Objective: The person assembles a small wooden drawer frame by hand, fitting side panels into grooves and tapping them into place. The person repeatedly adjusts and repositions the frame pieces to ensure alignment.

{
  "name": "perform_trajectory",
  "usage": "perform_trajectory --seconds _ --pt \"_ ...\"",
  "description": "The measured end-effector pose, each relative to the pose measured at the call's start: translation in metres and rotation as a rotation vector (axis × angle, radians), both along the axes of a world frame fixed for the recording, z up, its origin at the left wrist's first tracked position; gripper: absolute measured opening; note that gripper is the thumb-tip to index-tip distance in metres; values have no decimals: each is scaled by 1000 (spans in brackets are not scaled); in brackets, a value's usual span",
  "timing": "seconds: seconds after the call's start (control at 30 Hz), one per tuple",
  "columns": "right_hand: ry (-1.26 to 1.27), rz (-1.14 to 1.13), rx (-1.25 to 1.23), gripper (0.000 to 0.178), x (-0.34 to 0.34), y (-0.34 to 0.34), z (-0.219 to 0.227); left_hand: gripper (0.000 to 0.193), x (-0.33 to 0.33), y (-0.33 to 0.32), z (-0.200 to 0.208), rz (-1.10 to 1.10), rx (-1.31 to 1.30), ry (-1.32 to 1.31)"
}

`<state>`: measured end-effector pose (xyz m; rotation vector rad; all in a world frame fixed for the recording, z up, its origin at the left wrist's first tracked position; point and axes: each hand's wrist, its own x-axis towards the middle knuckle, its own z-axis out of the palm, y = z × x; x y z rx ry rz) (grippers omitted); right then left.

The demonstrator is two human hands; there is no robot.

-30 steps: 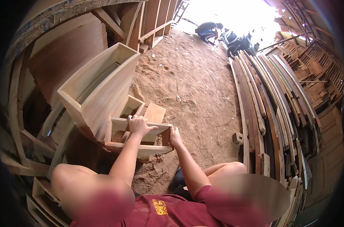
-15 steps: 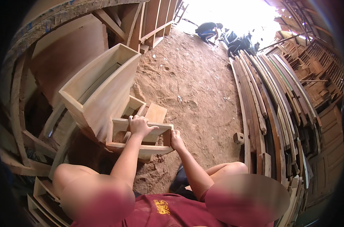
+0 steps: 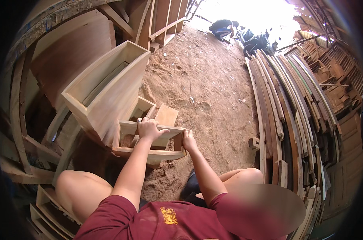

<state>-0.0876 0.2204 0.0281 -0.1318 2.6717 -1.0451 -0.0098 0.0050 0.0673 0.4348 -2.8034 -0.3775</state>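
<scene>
A small open wooden box [image 3: 165, 154], shaped like a drawer frame, lies in front of me with its hollow side up. My left hand [image 3: 148, 129] grips its far rim, fingers over the edge and thumb stretched to the right. At the right end, my right hand [image 3: 189, 141] is closed around the box's end board; some of its fingers are hidden. Just beyond stands another small wooden box [image 3: 143, 107], and a flat board [image 3: 166, 116] shows beside it. A long, deep wooden box [image 3: 116, 86] rises at the left, close to the one I hold.
Bare earth [image 3: 205, 100] stretches ahead. Stacked planks [image 3: 285, 116] line the right, with a small wood block [image 3: 254, 143] beside them. Wooden frames [image 3: 19, 96] crowd the left. A person [image 3: 222, 29] crouches far off near a motorbike [image 3: 255, 42].
My view has shifted slightly. Both hands keep their places on the small wooden box, which has barely moved.
</scene>
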Motion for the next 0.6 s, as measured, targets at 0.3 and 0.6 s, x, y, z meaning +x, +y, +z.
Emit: perform_trajectory --seconds 0.3,0.6 --pt "-18 -109 45 56 -41 2 -3 70 -9 15 6 -54 19 0" --pt "-107 -96 58 55 24 -2 22 71 -3 6 4 -14 17 -4"
